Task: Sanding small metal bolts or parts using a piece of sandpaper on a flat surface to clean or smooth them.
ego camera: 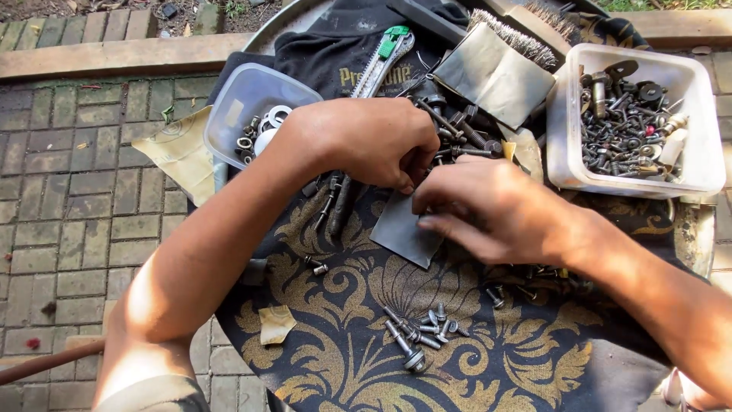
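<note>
Head view: outdoor brick paving (76, 191); round tabletop (267, 30) under black-and-gold patterned cloth (343, 358). Left hand (374, 141) clenched over bolt heap (457, 130); right hand (488, 210) pinching, contents hidden.

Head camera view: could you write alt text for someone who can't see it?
Two bare hands, left hand and right hand, meet over a pile of bolts on a dark gold-patterned cloth. Plastic tubs of hardware sit nearby.

Patterned cloth (488, 358) under loose bolts (419, 336)
</note>
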